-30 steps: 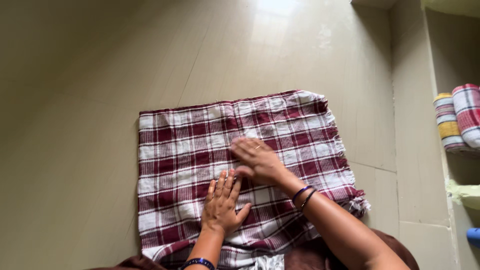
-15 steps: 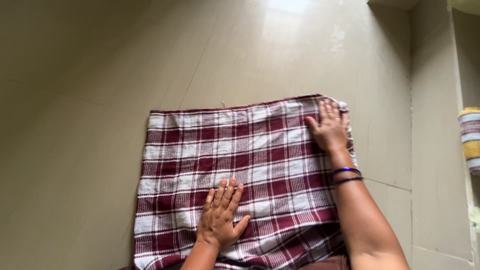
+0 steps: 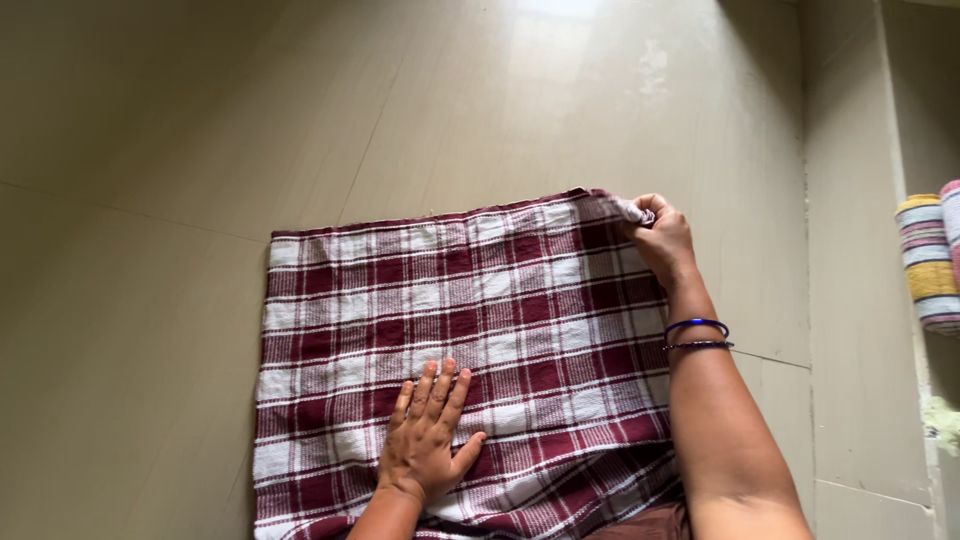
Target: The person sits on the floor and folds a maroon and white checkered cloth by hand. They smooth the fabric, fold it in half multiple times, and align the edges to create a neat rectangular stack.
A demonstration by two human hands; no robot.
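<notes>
Right hand point(image 3: 660, 240) pinching checked cloth point(image 3: 460, 340), tiled floor point(image 3: 200, 150)

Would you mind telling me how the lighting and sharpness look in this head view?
Head view: soft daylight, a pale glare patch on the floor at the top; the checked cloth and both hands are sharp; the far left is dimmer; rolled cloths are cut off at the right edge.
</notes>
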